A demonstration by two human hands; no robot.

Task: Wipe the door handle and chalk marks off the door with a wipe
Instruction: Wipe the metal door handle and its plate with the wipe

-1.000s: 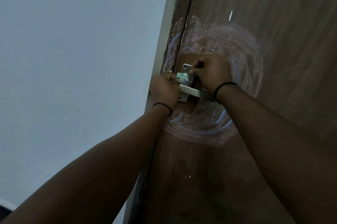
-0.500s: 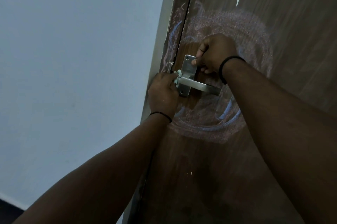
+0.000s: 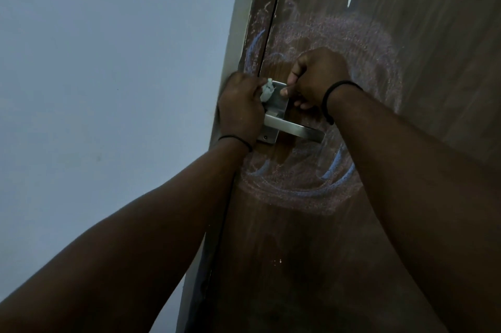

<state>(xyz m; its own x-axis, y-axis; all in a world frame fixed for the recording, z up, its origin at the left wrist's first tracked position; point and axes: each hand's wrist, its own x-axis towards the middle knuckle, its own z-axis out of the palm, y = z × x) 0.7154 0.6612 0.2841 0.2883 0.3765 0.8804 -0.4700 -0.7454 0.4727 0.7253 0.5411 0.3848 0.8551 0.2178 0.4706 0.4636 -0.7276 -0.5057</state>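
Brown door (image 3: pixel 379 251) before me, chalk marks (image 3: pixel 311 191) ringing handle. Metal door handle (image 3: pixel 294 129) juts right from plate. My right hand (image 3: pixel 317 77) curled beside plate, grip unclear. My left hand (image 3: pixel 240 107) pinches crumpled wipe (image 3: pixel 267 92) against plate top.

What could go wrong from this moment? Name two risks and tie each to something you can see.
The left hand pinches only a small wad of wipe against the handle plate; it may slip out. The chalk marks ring the lever, so either forearm may smear them.
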